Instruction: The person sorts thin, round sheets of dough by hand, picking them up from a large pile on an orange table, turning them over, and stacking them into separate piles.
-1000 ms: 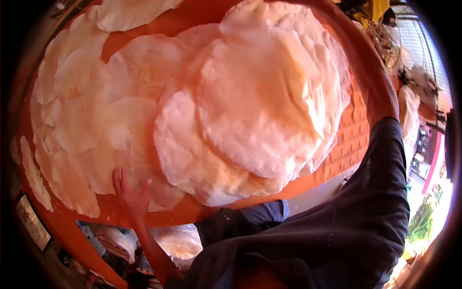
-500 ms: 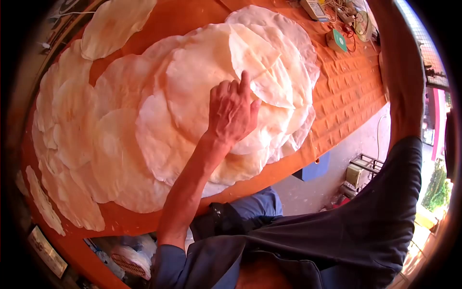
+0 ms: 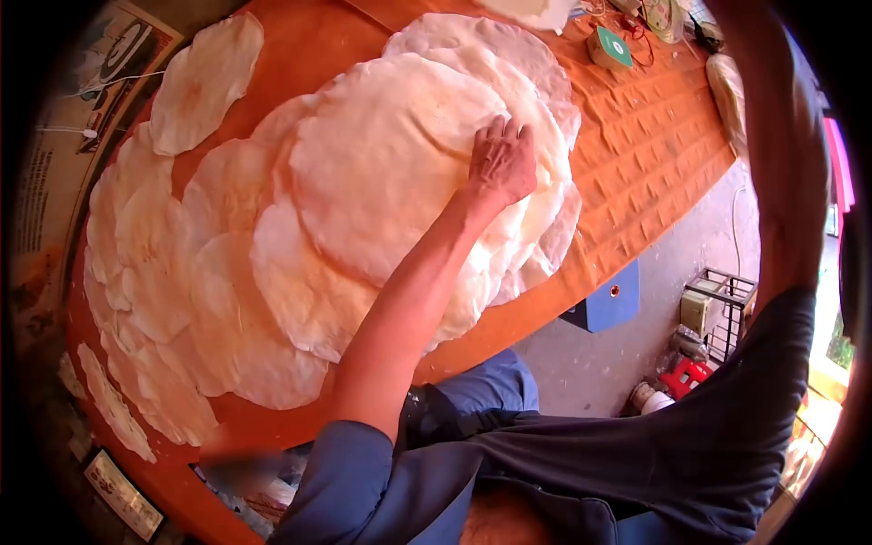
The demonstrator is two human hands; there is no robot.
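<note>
My left hand [image 3: 502, 162] lies palm down on the right part of a large, pale, thin round flatbread [image 3: 381, 154], its fingers slightly bent and touching the surface. A shallow crease runs across the sheet just left of the fingertips. Under it lie several more flatbreads, their edges overlapping; one shows at the lower left of the pile [image 3: 309, 282]. My right arm [image 3: 786, 182] reaches up along the right side, and its hand is out of view.
More thin flatbreads [image 3: 145, 300] overlap at the left of the orange-covered table [image 3: 645, 154]. Another pale sheet [image 3: 531, 11] shows at the top edge. A green-topped box [image 3: 610, 49] and wires sit at the far right. On the floor are a blue stool [image 3: 607, 300] and a metal frame [image 3: 727, 309].
The folded flap on the top flatbread now lies flat. My left hand has moved right and no longer points a finger. A pale sheet has appeared at the top edge. The view has shifted.
</note>
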